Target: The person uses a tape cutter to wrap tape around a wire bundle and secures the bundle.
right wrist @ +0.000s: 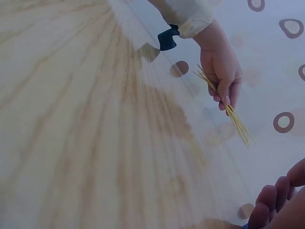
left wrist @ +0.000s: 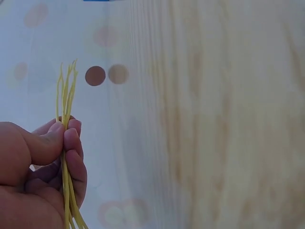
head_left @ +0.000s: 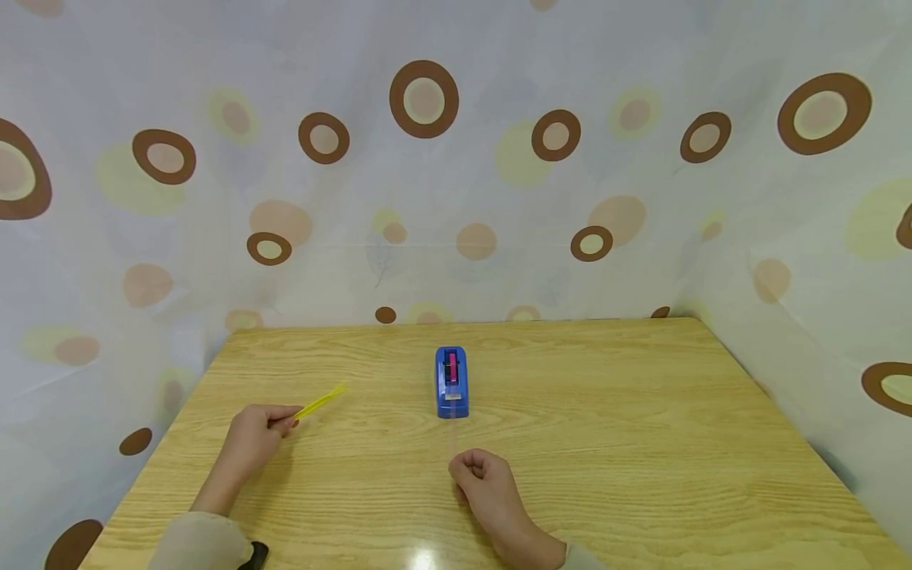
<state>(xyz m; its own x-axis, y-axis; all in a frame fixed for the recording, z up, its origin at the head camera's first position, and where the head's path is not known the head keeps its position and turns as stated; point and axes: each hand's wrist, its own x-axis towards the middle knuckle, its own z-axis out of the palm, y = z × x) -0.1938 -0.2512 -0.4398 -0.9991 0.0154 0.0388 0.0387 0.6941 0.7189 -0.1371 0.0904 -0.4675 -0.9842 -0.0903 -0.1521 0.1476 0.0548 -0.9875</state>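
My left hand (head_left: 251, 439) pinches a bundle of thin yellow strands (head_left: 319, 402) between thumb and fingers, over the left side of the table. In the left wrist view the strands (left wrist: 65, 100) stick out on both sides of the grip, their tips slightly fanned. Near the middle of the table stands a blue tape dispenser (head_left: 443, 404) with a pink-cored roll in it. A strip of clear tape (head_left: 454, 437) stretches from its front towards me. My right hand (head_left: 493, 491) pinches the strip's near end with curled fingers, in front of the dispenser.
The wood-grain table (head_left: 606, 412) runs back to a pale curtain (head_left: 470, 182) with brown and beige circles. That curtain also closes off both sides. Near my left sleeve (head_left: 203, 542) a dark strap (head_left: 255, 556) shows at the wrist.
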